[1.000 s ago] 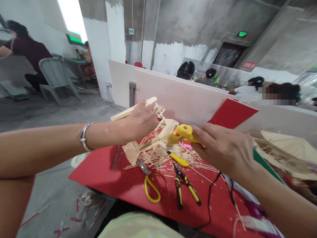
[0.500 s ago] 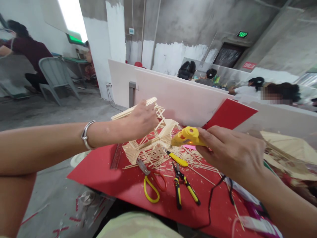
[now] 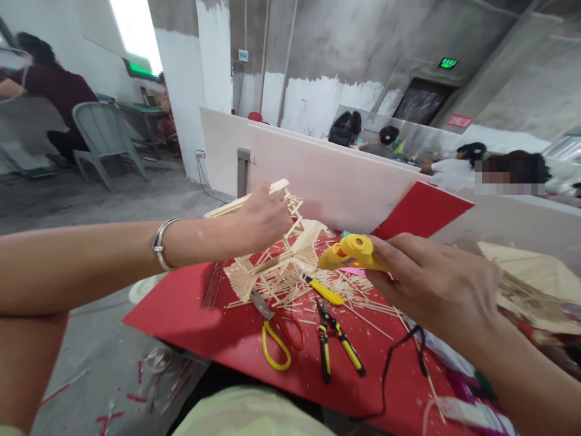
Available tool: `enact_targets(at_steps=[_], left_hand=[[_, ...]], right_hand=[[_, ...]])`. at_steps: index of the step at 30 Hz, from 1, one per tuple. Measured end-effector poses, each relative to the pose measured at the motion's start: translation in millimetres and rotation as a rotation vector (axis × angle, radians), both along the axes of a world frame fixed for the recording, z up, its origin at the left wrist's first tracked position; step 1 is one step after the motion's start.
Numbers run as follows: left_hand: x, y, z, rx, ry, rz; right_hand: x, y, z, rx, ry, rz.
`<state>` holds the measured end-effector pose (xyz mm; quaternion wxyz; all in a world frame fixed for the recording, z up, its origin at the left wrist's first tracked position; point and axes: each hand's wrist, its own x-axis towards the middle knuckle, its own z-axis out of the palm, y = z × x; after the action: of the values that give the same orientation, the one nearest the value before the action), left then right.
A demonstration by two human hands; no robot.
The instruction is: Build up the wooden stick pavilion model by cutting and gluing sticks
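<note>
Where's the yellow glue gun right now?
In the head view, the yellow glue gun is just right of centre, in the right hand, above the yellow-handled cutter and right of the stick model.

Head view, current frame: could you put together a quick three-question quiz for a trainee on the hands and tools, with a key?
1. Which hand holds the yellow glue gun?
2. True or false: the handles of the black-and-yellow pliers are spread apart.
3. Fill the gap: the left hand grips a structure made of thin, pale ____.

Key:
1. The right hand.
2. True; they lie open on the red work surface.
3. Sticks.
</note>
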<state>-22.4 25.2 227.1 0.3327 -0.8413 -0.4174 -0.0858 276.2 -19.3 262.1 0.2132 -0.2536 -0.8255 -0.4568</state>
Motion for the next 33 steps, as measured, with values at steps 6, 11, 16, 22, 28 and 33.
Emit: enact_targets(at_steps=[6,11,16,22,28,33], left_hand=[[7,-1,-1.0,0.087,0.015,-0.076],[13,-12,7.1,0.112,0.051,-0.094],[2,-21,8.3,0.235,0.091,-0.151],[-23,-26,-5.8,0.522,0.105,-0.325],[-33,-23,-20.7,0.582,0.021,-0.458],[-37,-17,-32.0,0.515,0.010,-0.463]], right_hand=[[3,9,5.9,0.081,0.155,-0.158],[-4,24,19.4,-0.066,0.231,-0.255],[1,40,28.4,-0.141,0.339,-0.327],[11,42,30.6,-0.202,0.333,-0.398],[12,19,24.4,-0.149,0.200,-0.292],[9,0,16.7,-0.079,0.036,-0.289]])
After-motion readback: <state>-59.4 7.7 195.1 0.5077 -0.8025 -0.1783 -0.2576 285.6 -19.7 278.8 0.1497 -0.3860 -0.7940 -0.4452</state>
